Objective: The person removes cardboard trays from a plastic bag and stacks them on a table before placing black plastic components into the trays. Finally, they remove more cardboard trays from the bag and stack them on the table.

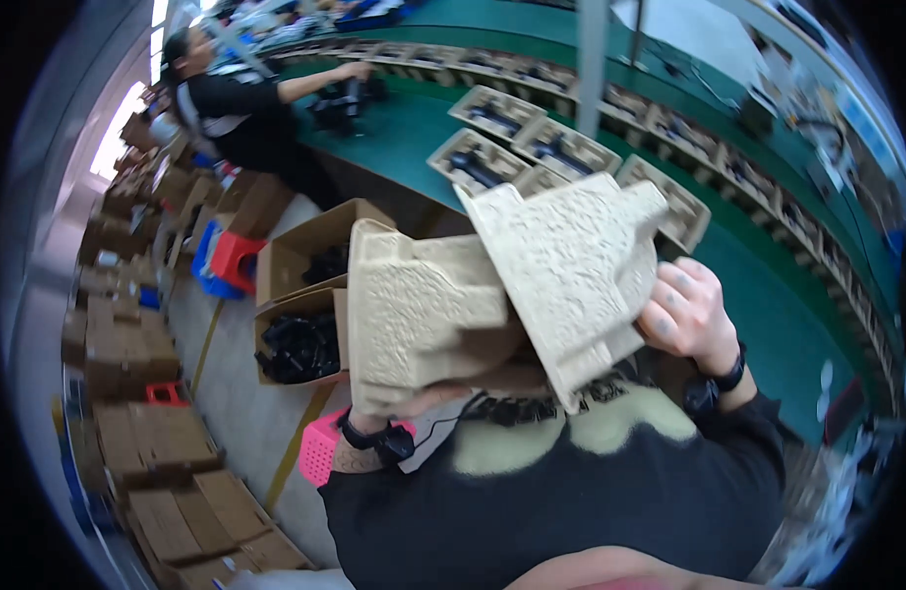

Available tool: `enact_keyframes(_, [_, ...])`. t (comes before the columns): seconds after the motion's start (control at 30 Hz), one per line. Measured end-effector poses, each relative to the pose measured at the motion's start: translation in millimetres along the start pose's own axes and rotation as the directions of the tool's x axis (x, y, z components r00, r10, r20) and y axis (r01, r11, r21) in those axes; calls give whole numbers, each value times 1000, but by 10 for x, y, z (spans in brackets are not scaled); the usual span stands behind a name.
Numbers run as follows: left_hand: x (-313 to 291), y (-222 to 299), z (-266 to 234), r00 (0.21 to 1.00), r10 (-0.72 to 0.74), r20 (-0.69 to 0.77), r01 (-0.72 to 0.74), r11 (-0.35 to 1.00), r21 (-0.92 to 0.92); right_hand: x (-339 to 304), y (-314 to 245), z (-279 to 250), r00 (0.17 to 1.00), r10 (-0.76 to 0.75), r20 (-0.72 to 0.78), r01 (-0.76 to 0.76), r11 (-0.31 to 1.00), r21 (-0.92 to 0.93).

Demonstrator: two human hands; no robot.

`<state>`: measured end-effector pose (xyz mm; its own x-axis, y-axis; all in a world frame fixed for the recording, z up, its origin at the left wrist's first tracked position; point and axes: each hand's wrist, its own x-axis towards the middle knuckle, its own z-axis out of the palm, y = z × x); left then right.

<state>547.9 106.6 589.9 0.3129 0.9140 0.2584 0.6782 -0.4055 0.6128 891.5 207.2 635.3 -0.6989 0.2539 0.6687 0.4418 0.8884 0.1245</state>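
In front of my chest I hold two beige molded-pulp trays with their rough undersides showing. My right hand [684, 310] is closed around the right edge of the upper pulp tray [571, 275], which is tilted. The left pulp tray [414, 315] overlaps it from behind. Beneath that tray lies my left hand [433, 398], supporting its lower edge, with most of its fingers hidden. Whether more trays are nested under the left one I cannot tell.
On the green workbench [768, 305] stand several pulp trays [478, 162] holding dark parts. A conveyor line of similar trays [738, 172] runs behind. Cardboard boxes [301, 344] with black parts, a pink stool [320, 450] and a red stool [237, 258] are at left. A co-worker [237, 118] reaches over the bench.
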Motion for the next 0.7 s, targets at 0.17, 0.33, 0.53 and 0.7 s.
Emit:
enact_keyframes(0.17, [724, -137, 498, 943, 182, 279, -155, 981, -114, -531, 337, -119, 981, 192, 25, -192, 981, -31])
enact_keyframes(0.33, [1214, 57, 839, 862, 16, 506, 212, 896, -390, -769, 415, -22, 920, 391, -26, -391, 913, -114])
enact_keyframes(0.53, [1569, 60, 1197, 923, 318, 214, -177, 848, -499, -1017, 513, 27, 825, 564, -28, -557, 804, -209])
enact_keyframes(0.7, [1542, 283, 1358, 957, 275, 92, -199, 854, -481, -1229, 367, -27, 782, 619, -65, -612, 746, -263])
